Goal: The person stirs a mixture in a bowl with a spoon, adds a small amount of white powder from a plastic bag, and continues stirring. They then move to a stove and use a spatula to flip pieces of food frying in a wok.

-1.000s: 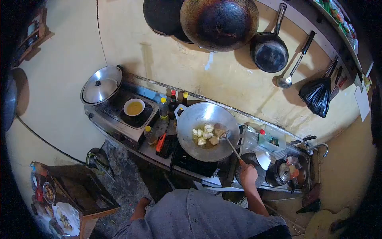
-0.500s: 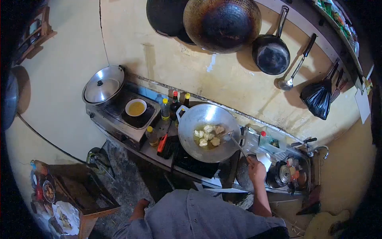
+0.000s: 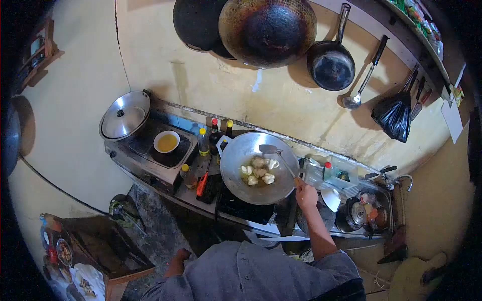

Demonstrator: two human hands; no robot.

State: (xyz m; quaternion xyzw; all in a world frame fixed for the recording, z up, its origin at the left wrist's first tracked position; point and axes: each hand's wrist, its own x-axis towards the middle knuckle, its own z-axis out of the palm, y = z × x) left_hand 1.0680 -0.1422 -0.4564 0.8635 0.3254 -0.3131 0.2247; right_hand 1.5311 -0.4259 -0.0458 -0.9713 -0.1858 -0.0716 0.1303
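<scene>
The spatula (image 3: 282, 161) is held by its handle end in the right hand (image 3: 305, 194), the grip closed around it at the wok's 4 o'clock edge. Its blade is poised over the wok (image 3: 238, 188) near 12 o'clock. Pale food pieces (image 3: 258, 171) lie in oil at the centre. Toward 9 o'clock, bottles (image 3: 203, 142) and a bowl (image 3: 166, 142) of yellow liquid are seen on the stove surface. The left hand is out of view.

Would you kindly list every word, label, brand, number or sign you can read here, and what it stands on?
No text can be read anywhere.
Bottles beside the wok: labels too small to read.
Packets at the top right: blurred.
White paper at the right edge: no writing visible.
Spatula in the right hand: no marking visible.
</scene>
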